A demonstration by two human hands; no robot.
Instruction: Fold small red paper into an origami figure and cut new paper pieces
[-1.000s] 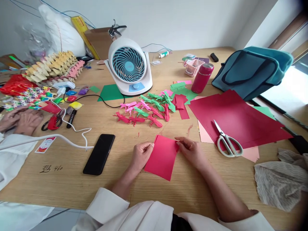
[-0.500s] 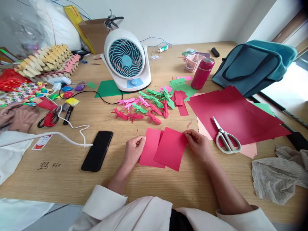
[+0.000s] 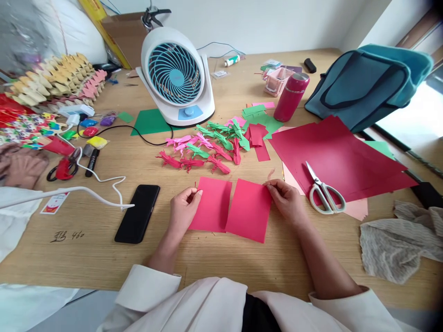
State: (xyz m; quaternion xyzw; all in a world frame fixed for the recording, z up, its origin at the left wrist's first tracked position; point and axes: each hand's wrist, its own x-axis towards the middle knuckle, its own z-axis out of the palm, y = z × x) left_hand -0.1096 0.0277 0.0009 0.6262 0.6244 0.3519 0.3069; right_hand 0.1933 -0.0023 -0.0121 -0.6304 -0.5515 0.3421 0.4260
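My left hand [image 3: 184, 206] pinches the left edge of a red sheet of paper [image 3: 212, 205] between thumb and fingers. A second red sheet of paper [image 3: 249, 210] is gripped at its upper right corner by my right hand [image 3: 284, 198]. The two sheets are side by side just above the table, with a narrow gap at the top and their lower corners close together. Beyond them lies a cluster of folded paper figures [image 3: 207, 145] in pink, green and red. White-handled scissors [image 3: 325, 191] rest to the right, partly on large dark red sheets [image 3: 341, 157].
A black phone [image 3: 137, 213] and a white cable lie left of my hands. At the back stands a fan [image 3: 176, 76], with a red bottle [image 3: 291, 97] and a teal bag [image 3: 363, 90] to its right. Another person's hands [image 3: 24, 166] are at the far left. A grey cloth [image 3: 398, 244] lies right.
The red sheets overlapped before; now they are spread apart, the left one having moved left with my left hand. The whole view has shifted slightly.
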